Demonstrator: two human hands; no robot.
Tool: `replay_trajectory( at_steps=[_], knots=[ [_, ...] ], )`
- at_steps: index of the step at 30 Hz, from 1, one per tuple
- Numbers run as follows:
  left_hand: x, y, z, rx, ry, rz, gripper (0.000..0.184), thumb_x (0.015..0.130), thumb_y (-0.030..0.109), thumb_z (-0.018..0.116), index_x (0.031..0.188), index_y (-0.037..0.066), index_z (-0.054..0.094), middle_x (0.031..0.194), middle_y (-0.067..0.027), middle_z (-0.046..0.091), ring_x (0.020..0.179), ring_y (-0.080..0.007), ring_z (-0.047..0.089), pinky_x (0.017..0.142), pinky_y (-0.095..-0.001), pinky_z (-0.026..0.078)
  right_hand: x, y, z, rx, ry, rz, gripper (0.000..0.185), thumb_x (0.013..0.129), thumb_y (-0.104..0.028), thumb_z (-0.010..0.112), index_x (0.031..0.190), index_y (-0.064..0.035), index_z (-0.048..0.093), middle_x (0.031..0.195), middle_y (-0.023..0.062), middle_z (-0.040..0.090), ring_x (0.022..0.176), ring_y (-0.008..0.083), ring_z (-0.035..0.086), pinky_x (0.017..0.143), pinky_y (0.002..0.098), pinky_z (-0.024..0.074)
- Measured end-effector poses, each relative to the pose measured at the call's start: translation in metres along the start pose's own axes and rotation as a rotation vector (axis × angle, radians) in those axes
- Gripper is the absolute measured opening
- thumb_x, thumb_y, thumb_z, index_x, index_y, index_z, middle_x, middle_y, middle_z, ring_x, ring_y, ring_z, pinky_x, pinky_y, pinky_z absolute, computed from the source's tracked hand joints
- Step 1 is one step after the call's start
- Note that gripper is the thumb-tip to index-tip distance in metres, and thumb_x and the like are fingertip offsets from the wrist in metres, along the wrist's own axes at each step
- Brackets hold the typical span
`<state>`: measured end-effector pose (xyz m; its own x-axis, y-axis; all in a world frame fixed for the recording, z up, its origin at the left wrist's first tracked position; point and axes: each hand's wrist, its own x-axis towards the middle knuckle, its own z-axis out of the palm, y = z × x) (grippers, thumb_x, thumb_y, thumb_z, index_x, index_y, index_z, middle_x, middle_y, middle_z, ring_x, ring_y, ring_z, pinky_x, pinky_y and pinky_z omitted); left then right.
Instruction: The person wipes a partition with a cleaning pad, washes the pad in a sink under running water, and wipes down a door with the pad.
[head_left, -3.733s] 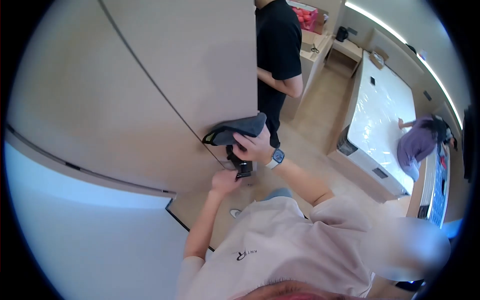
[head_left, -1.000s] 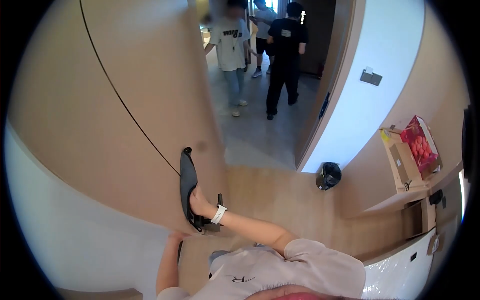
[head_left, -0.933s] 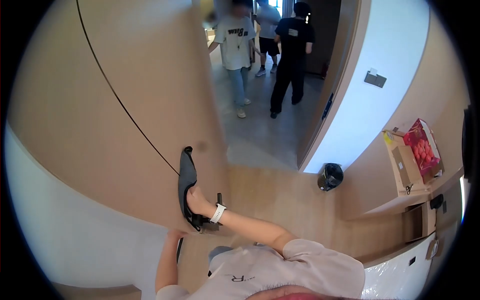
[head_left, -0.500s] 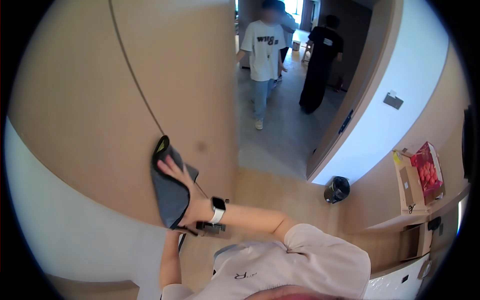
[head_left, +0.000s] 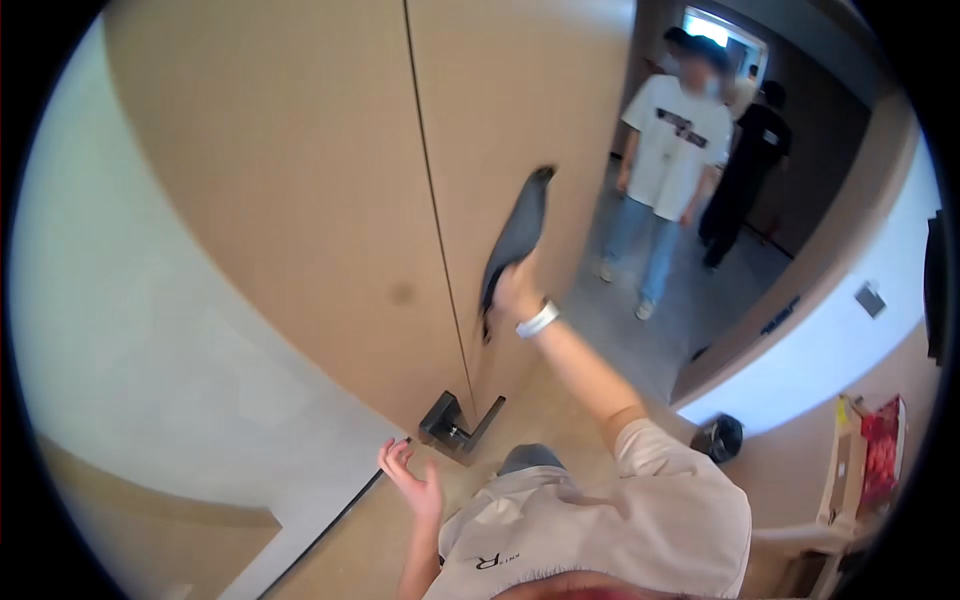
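My right hand, with a white-strapped watch on its wrist, grips the lower part of a grey cloth with dark edging. The cloth lies along the tan door, right of a thin dark vertical line in its surface; whether its whole length touches cannot be told. My left hand is lower down, empty, fingers apart and slightly curled. Just above and right of it is the dark lever door handle, apart from the fingers.
Beyond the door's edge, a person in a white T-shirt stands in the corridor, with a person in black behind. A black-lined bin stands by the door frame. At right is a box of red items. A pale wall lies left.
My right hand and the cloth have moved up and right across the door, past the dark line. My left hand has come away from near the cloth and handle. The view has shifted; the white-shirted person appears nearer.
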<state>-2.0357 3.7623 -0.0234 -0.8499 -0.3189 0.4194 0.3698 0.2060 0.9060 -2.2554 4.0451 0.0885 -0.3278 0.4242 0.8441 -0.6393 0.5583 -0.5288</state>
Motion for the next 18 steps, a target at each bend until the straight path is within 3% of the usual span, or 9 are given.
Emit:
replay_trajectory(
  at_steps=[3, 4, 6, 9, 10, 12, 15, 16, 18],
  knots=[
    [-0.001, 0.001, -0.006, 0.366, -0.259, 0.506, 0.034, 0.080, 0.010, 0.070, 0.112, 0.006, 0.059, 0.126, -0.0178, 0.056, 0.119, -0.0350, 0.054, 0.099, -0.0453, 0.048, 0.150, -0.024, 0.025, -0.048, 0.068, -0.076, 0.044, 0.097, -0.011, 0.043, 0.136, 0.0093, 0.045, 0.142, 0.0285, 0.047, 0.134, 0.0443, 0.040, 0.117, 0.0483, 0.0264],
    [0.005, 0.010, -0.001, 0.389, -0.219, 0.504, 0.034, 0.080, 0.010, 0.070, 0.112, 0.006, 0.059, 0.126, -0.0178, 0.056, 0.119, -0.0350, 0.054, 0.099, -0.0453, 0.048, 0.200, -0.056, 0.031, -0.147, 0.075, -0.126, 0.041, 0.104, -0.018, 0.037, 0.132, 0.0109, 0.048, 0.140, 0.0278, 0.051, 0.133, 0.0402, 0.045, 0.115, 0.0439, 0.0315],
    [0.030, 0.033, 0.027, 0.526, -0.620, 0.780, 0.049, 0.075, 0.016, 0.074, 0.118, 0.006, 0.054, 0.122, -0.0196, 0.055, 0.119, -0.0374, 0.053, 0.099, -0.0497, 0.048, 0.277, -0.101, 0.064, -0.144, 0.153, -0.378, 0.036, 0.103, -0.019, 0.040, 0.124, 0.0048, 0.056, 0.127, 0.0271, 0.057, 0.119, 0.0432, 0.051, 0.105, 0.0482, 0.0381],
    [0.033, 0.033, 0.084, 0.714, -0.528, 0.647, 0.057, 0.072, 0.020, 0.077, 0.121, 0.004, 0.052, 0.114, -0.0177, 0.057, 0.113, -0.0351, 0.056, 0.095, -0.0472, 0.050, 0.292, -0.163, 0.106, -0.196, 0.111, -0.590, 0.029, 0.090, -0.024, 0.057, 0.101, 0.0027, 0.062, 0.114, 0.0271, 0.061, 0.111, 0.0457, 0.053, 0.100, 0.0511, 0.0391],
    [0.029, 0.021, 0.094, 0.732, -0.513, 0.623, 0.057, 0.072, 0.020, 0.077, 0.121, 0.004, 0.052, 0.114, -0.0177, 0.057, 0.113, -0.0351, 0.056, 0.095, -0.0472, 0.050, 0.265, -0.187, 0.114, -0.201, -0.025, -0.528, 0.043, 0.081, -0.029, 0.063, 0.112, 0.0024, 0.063, 0.120, 0.0231, 0.062, 0.118, 0.0454, 0.052, 0.105, 0.0622, 0.0332],
    [0.055, -0.024, 0.103, 0.870, -0.771, 0.323, 0.056, 0.071, 0.022, 0.078, 0.117, 0.002, 0.053, 0.111, -0.0169, 0.058, 0.110, -0.0328, 0.058, 0.091, -0.0439, 0.052, 0.205, -0.204, 0.147, -0.149, -0.116, -0.872, 0.076, 0.078, -0.030, 0.067, 0.146, -0.0038, 0.045, 0.153, 0.0163, 0.044, 0.140, 0.0374, 0.042, 0.115, 0.0637, 0.0258],
    [0.115, -0.063, 0.098, 1.064, -0.723, 0.313, 0.059, 0.068, 0.025, 0.081, 0.114, 0.002, 0.053, 0.105, -0.0156, 0.061, 0.106, -0.0321, 0.061, 0.082, -0.0400, 0.055, 0.133, -0.170, 0.186, -0.083, -0.472, -0.979, 0.075, 0.076, -0.032, 0.071, 0.146, -0.0145, 0.049, 0.155, -0.0003, 0.045, 0.144, 0.0185, 0.041, 0.120, 0.0573, 0.0240],
    [0.126, -0.093, 0.089, 1.139, -0.699, 0.196, 0.054, 0.069, 0.025, 0.080, 0.111, 0.002, 0.054, 0.098, -0.0123, 0.063, 0.097, -0.0294, 0.064, 0.079, -0.0394, 0.055, 0.117, -0.161, 0.199, -0.114, -0.463, -0.986, 0.074, 0.077, -0.031, 0.070, 0.146, -0.0160, 0.050, 0.155, -0.0013, 0.045, 0.144, 0.0171, 0.041, 0.120, 0.0566, 0.0241],
    [0.163, -0.131, 0.066, 1.177, -0.689, 0.349, 0.030, 0.077, 0.021, 0.072, 0.099, 0.003, 0.066, 0.087, -0.0133, 0.069, 0.084, -0.0296, 0.070, 0.075, -0.0394, 0.057, 0.110, -0.154, 0.227, -0.153, -0.508, -0.941, 0.074, 0.077, -0.032, 0.069, 0.146, -0.0168, 0.050, 0.155, -0.0018, 0.045, 0.144, 0.0166, 0.041, 0.120, 0.0570, 0.0239]
  ],
)
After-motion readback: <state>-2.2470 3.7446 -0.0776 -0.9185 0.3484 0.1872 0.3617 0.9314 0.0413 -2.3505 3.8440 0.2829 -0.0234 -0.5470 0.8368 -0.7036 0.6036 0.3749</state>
